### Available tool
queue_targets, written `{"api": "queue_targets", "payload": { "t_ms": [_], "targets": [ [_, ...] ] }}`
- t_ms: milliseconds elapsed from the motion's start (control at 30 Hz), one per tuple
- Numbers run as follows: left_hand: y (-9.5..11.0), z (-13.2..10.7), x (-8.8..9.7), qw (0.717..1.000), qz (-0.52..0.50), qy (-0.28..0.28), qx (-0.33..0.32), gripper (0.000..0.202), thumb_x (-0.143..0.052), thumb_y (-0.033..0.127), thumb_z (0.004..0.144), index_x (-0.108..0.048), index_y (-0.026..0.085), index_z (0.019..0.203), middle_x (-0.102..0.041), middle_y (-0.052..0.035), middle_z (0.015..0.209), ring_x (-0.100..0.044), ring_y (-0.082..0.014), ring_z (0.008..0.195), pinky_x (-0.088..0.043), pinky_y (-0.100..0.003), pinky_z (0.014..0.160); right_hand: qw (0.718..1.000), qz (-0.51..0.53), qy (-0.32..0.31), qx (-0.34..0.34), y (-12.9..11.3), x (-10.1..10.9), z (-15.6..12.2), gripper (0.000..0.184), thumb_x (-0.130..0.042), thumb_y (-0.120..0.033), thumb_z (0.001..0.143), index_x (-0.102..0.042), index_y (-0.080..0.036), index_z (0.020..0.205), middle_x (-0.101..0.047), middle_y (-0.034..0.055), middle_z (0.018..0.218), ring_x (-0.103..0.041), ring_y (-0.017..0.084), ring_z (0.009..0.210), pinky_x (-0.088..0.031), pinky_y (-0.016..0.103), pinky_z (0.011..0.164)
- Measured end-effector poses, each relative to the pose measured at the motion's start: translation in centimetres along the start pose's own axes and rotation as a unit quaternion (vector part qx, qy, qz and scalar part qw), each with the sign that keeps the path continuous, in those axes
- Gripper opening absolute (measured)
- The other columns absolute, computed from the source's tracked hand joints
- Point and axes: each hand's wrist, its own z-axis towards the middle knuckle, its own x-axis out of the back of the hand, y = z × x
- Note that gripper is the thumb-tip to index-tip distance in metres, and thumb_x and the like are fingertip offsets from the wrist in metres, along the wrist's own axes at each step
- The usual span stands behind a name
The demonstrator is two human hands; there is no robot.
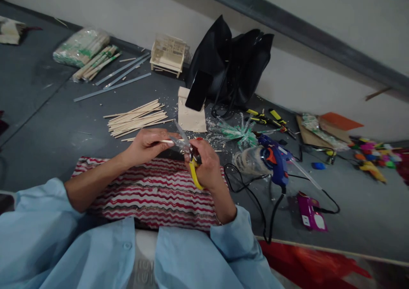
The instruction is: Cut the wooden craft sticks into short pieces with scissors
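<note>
My left hand is closed on a thin wooden stick, holding it level over a red and white striped mat. My right hand grips yellow-handled scissors; the blades are spread around the stick's right end. A pile of loose wooden sticks lies just beyond my left hand on the grey floor.
A blue glue gun with a black cable lies to the right, beside a purple packet. Further back are a black bag with a phone leaning on it, a small stick-built model, pliers, stick packs, and coloured bits.
</note>
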Motion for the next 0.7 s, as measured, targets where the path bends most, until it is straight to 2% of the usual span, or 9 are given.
{"api": "queue_targets", "payload": {
  "t_ms": [233,467,700],
  "targets": [
    [-0.24,-0.07,-0.03,1.000,-0.011,-0.003,-0.009,0.025,-0.059,0.035,0.092,-0.076,0.016,0.088,-0.078,-0.0109,0.085,-0.069,-0.0128,0.067,-0.052,-0.021,0.063,1.000,0.002,0.002,-0.005,-0.09,0.03,-0.03,0.034,-0.054,-0.026,0.087,-0.057,-0.022,0.121,-0.065,0.0078,0.100,-0.061,0.023,0.095,-0.051,0.038,0.085],
    [-0.30,-0.14,-0.20,1.000,-0.009,-0.003,0.011,0.030,-0.059,0.041,0.092,-0.075,0.017,0.084,-0.078,-0.0122,0.088,-0.070,-0.0141,0.070,-0.054,-0.023,0.065,1.000,-0.010,0.001,0.007,0.05,-0.03,-0.02,0.034,-0.055,-0.026,0.086,-0.057,-0.021,0.120,-0.064,0.0078,0.098,-0.060,0.023,0.093,-0.051,0.037,0.084],
    [-0.28,-0.12,-0.29,1.000,0.006,0.005,-0.001,0.030,-0.058,0.038,0.093,-0.073,0.015,0.080,-0.078,-0.0118,0.088,-0.072,-0.0133,0.071,-0.053,-0.019,0.064,1.000,-0.021,-0.004,0.016,0.08,-0.05,0.05,0.037,-0.055,-0.022,0.085,-0.056,-0.019,0.122,-0.063,0.0085,0.098,-0.060,0.023,0.093,-0.052,0.037,0.083]
  ]
}}
